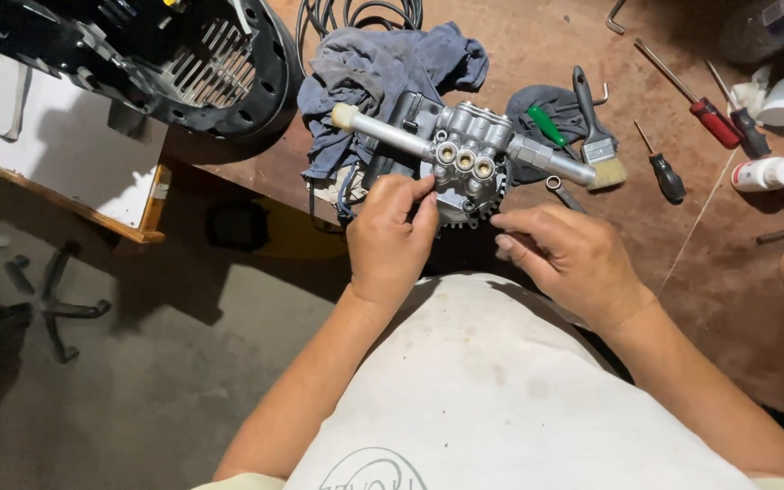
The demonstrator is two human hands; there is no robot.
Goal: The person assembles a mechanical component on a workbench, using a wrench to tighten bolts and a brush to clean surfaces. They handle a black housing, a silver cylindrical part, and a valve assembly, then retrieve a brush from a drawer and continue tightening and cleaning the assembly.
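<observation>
A grey metal pump head (469,150) with three brass ports and a long silver tube lies at the brown workbench's front edge, partly on a blue-grey rag (369,73). My left hand (392,236) rests against the pump's lower left side, fingertips pinched at the housing; whether it holds a small part is hidden. My right hand (569,254) hovers just right of the pump's underside, fingers loosely curled, nothing visible in them.
A paintbrush (596,136), a green-handled tool (546,125), red and black screwdrivers (705,109), white bottles (769,172) and a hex key lie on the workbench (728,290). A black machine housing (183,63) sits at upper left above a white board. A chair base stands on the floor.
</observation>
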